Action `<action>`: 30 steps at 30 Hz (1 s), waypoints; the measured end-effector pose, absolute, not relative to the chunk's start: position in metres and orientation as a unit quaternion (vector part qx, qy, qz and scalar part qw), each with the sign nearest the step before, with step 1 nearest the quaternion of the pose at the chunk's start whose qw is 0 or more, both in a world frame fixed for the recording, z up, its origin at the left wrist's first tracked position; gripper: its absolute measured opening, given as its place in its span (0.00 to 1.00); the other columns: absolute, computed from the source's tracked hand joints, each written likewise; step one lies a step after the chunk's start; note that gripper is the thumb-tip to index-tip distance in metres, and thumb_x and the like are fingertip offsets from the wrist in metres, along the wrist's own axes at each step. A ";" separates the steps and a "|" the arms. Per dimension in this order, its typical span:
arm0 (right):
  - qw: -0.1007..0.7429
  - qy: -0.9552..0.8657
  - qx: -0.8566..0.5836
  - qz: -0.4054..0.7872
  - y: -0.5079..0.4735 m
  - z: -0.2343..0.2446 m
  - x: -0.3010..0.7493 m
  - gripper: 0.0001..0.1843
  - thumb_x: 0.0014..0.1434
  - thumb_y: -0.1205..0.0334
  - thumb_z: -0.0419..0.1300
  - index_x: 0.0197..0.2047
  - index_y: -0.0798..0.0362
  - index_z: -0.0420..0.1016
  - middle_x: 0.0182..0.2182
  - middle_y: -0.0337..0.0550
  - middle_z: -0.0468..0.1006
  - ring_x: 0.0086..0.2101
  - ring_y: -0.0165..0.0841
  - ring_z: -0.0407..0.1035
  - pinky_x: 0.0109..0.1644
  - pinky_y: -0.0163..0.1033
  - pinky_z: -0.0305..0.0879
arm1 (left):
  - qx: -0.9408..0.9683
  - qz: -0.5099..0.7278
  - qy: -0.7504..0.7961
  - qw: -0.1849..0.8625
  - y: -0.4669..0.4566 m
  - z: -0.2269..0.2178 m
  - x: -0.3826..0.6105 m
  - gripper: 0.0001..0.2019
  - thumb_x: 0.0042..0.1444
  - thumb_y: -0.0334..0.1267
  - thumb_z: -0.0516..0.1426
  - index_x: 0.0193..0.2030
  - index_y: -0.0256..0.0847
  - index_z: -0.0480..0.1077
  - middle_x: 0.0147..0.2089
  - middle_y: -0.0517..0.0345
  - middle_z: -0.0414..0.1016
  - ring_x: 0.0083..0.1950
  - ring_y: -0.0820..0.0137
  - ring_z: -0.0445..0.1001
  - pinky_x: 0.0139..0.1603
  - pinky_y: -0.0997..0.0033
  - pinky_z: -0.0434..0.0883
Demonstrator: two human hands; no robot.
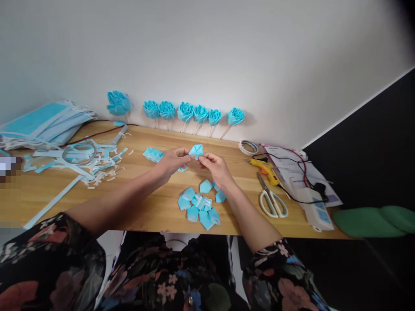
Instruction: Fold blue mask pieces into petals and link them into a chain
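Note:
Between my two hands is a small folded blue petal [196, 150], raised above the wooden table [136, 203]. My left hand [175, 162] pinches its left side, and my right hand [214, 166] pinches the lower right corner. Folded blue petals [205, 186] lie loosely grouped on the table below my right hand, some partly hidden by my wrist. Beside my left fingers rests a row of pleated blue pieces [153, 154]. A small round item with a reddish edge [182, 168] shows partly beneath my left hand.
Several blue flowers on sticks [186, 112] lean against the wall. At left are stacked face masks [48, 123] and cut strips [78, 160]. To the right lie a tape roll [248, 147], a yellow glue gun [266, 170], scissors [272, 201] and a power strip [317, 211] with cords.

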State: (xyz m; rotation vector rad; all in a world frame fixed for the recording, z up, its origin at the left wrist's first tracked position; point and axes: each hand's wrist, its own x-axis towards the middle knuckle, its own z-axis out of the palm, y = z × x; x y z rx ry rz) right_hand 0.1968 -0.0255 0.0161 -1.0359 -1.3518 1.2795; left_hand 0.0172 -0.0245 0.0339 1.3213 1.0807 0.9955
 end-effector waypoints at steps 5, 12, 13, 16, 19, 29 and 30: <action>0.475 -0.524 -0.433 0.559 -0.018 0.019 0.207 0.25 0.47 0.36 0.66 0.33 0.52 0.80 0.31 0.42 0.79 0.31 0.30 0.70 0.36 0.35 0.68 | 0.568 0.400 0.466 0.548 -0.025 0.039 0.017 0.10 0.44 0.44 0.63 0.28 0.38 0.72 0.24 0.63 0.68 0.26 0.76 0.63 0.30 0.73 0.62; 0.491 -0.599 -0.422 0.471 -0.014 0.022 0.216 0.20 0.50 0.41 0.68 0.34 0.50 0.79 0.29 0.37 0.76 0.31 0.28 0.68 0.39 0.35 0.65 | 0.621 0.373 0.478 0.496 -0.028 0.036 0.021 0.10 0.47 0.43 0.63 0.29 0.38 0.73 0.24 0.61 0.70 0.25 0.75 0.63 0.29 0.73 0.58; 0.492 -0.611 -0.419 0.457 -0.013 0.022 0.217 0.19 0.50 0.43 0.68 0.33 0.51 0.78 0.28 0.36 0.75 0.31 0.28 0.67 0.40 0.35 0.65 | 0.635 0.371 0.473 0.485 -0.028 0.036 0.021 0.09 0.48 0.42 0.63 0.29 0.38 0.74 0.25 0.61 0.71 0.26 0.75 0.64 0.29 0.73 0.59; 0.498 -0.620 -0.421 0.437 -0.011 0.022 0.220 0.20 0.49 0.41 0.68 0.31 0.51 0.76 0.27 0.36 0.73 0.30 0.28 0.66 0.40 0.36 0.64 | 0.686 0.345 0.448 0.458 -0.020 0.038 0.016 0.11 0.50 0.43 0.62 0.35 0.38 0.77 0.28 0.59 0.74 0.28 0.73 0.67 0.30 0.73 0.60; 0.518 -0.598 -0.442 0.423 -0.011 0.028 0.222 0.23 0.47 0.38 0.68 0.30 0.50 0.74 0.27 0.37 0.73 0.31 0.30 0.66 0.41 0.38 0.65 | 0.751 0.311 0.448 0.372 -0.002 0.040 0.005 0.13 0.52 0.43 0.60 0.40 0.39 0.79 0.32 0.57 0.78 0.32 0.70 0.70 0.32 0.73 0.62; 0.500 -0.573 -0.447 0.470 -0.009 0.028 0.224 0.21 0.43 0.42 0.71 0.29 0.50 0.76 0.24 0.35 0.72 0.27 0.28 0.64 0.36 0.37 0.64 | 0.893 0.216 0.373 0.126 0.000 0.037 -0.032 0.11 0.61 0.39 0.55 0.39 0.40 0.79 0.39 0.51 0.80 0.40 0.65 0.75 0.42 0.68 0.65; 0.489 -0.576 -0.451 0.476 -0.009 0.026 0.224 0.21 0.42 0.42 0.71 0.29 0.50 0.76 0.23 0.35 0.72 0.27 0.28 0.64 0.36 0.36 0.64 | 0.905 0.213 0.354 0.102 -0.005 0.033 -0.036 0.12 0.63 0.39 0.53 0.40 0.40 0.79 0.40 0.50 0.80 0.42 0.64 0.75 0.44 0.67 0.66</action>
